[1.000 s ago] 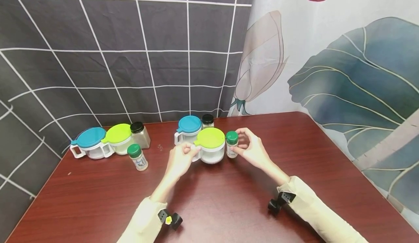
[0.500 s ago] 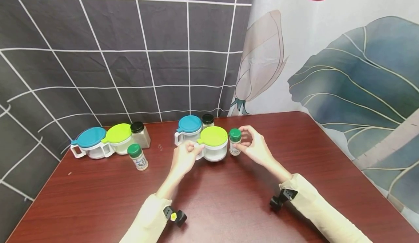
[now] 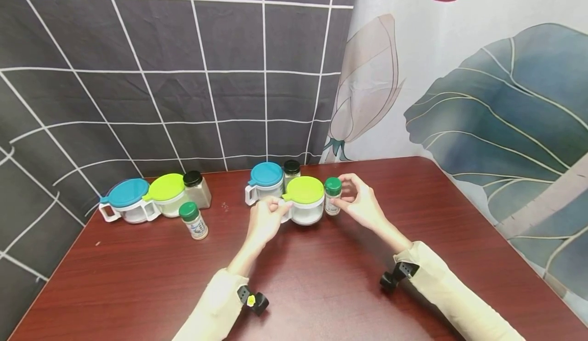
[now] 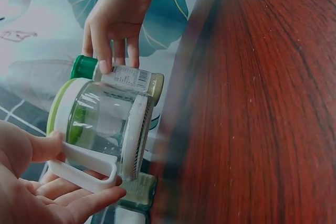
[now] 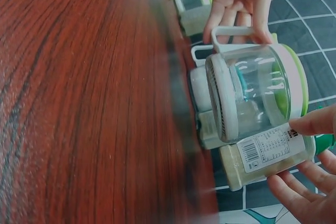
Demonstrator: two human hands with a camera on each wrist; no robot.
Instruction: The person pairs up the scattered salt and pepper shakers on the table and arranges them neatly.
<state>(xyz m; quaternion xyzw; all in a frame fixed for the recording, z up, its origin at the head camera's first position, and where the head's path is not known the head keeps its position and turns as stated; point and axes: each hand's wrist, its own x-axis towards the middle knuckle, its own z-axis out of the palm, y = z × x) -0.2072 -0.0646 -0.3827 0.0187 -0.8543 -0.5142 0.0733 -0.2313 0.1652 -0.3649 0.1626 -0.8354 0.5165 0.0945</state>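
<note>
My left hand pinches the white handle of a clear seasoning jar with a lime-green lid. The jar stands upright, and in the left wrist view only its clear wall and white base band show fully. My right hand holds a small green-capped seasoning bottle between thumb and fingers, its label and barcode facing the right wrist camera. The bottle is right beside the jar. Just behind them are a blue-lidded jar and a black-capped bottle, partly hidden. Whether the held jar and bottle touch the table, I cannot tell.
On the left of the brown table stand another blue-lidded jar, a lime-lidded jar and a black-capped bottle. A green-capped bottle is in front of them. A dark checked cloth hangs behind the table.
Both hands have moved right and a little away from me, carrying the lime-lidded jar and green-capped bottle along. The gap between the two widened, then narrowed. The left group has not moved.
</note>
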